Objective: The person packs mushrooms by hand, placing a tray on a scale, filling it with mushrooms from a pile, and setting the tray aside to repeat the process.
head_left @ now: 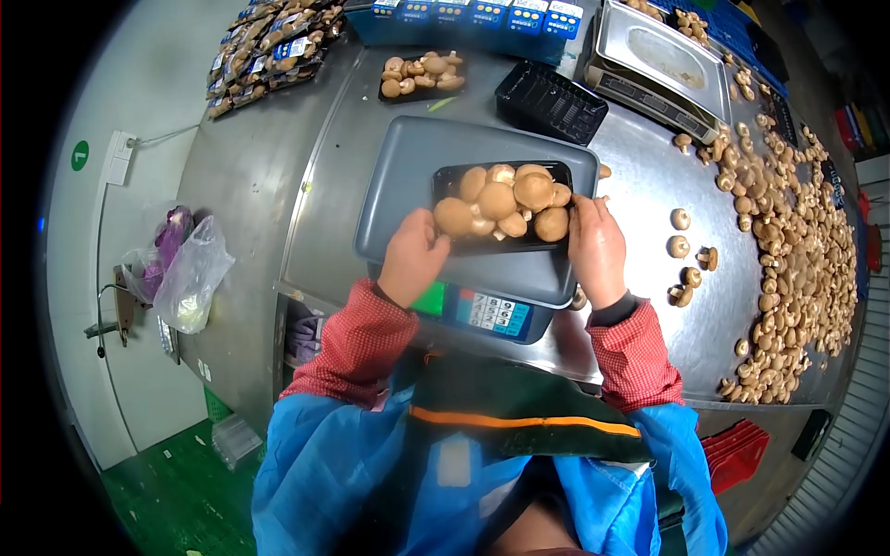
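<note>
A black plastic tray (456, 177) heaped with brown mushrooms (505, 201) rests on the grey platter of a weighing scale (399, 185). My left hand (413, 257) grips the tray's near-left corner, fingers against a mushroom. My right hand (598, 248) holds the tray's right end, fingertips at its rim. Both arms wear red checked sleeves. The scale's keypad and display (487, 312) sit just below my wrists.
A steel table (260, 176) carries a large spread of loose mushrooms (797, 259) at the right, a second scale (663, 60) at the back, an empty black tray (549, 100), a filled tray (422, 76), and packed trays (269, 46) at the back left. Plastic bags (185, 269) hang at the left.
</note>
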Available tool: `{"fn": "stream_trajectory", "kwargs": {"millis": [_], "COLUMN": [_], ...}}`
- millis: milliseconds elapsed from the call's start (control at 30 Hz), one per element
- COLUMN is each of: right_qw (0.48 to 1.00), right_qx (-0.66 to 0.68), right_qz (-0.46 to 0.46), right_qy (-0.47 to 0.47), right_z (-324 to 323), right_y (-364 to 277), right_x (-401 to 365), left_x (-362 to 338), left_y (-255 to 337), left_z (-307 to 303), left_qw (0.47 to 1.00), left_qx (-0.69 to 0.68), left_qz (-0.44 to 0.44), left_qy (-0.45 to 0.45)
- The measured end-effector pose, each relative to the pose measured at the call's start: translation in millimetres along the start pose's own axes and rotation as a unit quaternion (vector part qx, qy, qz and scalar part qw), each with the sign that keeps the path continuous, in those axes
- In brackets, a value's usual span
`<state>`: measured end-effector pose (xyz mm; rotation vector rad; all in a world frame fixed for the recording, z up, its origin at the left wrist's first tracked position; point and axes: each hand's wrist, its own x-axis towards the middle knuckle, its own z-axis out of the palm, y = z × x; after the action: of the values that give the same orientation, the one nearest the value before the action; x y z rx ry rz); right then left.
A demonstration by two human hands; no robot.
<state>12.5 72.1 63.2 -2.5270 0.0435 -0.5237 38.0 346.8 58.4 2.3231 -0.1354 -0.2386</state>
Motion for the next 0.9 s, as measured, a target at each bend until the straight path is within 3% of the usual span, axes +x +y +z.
{"fn": "stream_trajectory", "kwargs": {"millis": [100, 200, 233, 333, 433, 567, 667, 733, 900], "right_qw": [0.993, 0.987, 0.977, 0.985, 0.989, 0.990, 0.984, 0.978, 0.980], "right_qx": [0.114, 0.132, 0.175, 0.142, 0.127, 0.059, -0.039, -0.012, 0.087], "right_qz": [0.000, 0.088, 0.118, 0.080, 0.075, -0.083, -0.140, -0.168, -0.108], "right_qy": [-0.020, -0.017, -0.012, 0.056, -0.015, -0.096, -0.100, -0.125, -0.146], "right_z": [-6, -10, -10, 8, 28, 64, 70, 91, 99], "right_y": [8, 31, 42, 83, 106, 122, 99, 111, 121], "right_x": [2, 25, 38, 79, 118, 153, 159, 164, 162], "left_x": [11, 22, 24, 34, 57, 113, 177, 226, 337], "left_y": [6, 5, 7, 6, 18, 37, 56, 64, 77], "left_z": [-7, -15, -18, -26, -37, -51, -50, -45, -29], "left_qw": [0.967, 0.916, 0.914, 0.898, 0.891, 0.889, 0.877, 0.877, 0.872], "left_qx": [-0.236, -0.379, -0.384, -0.409, -0.430, -0.448, -0.480, -0.481, -0.487], "left_qz": [-0.087, -0.112, -0.108, -0.122, -0.108, -0.056, -0.014, 0.005, -0.016], "left_qy": [-0.026, -0.066, -0.080, -0.103, -0.096, -0.073, -0.032, -0.010, 0.043]}}
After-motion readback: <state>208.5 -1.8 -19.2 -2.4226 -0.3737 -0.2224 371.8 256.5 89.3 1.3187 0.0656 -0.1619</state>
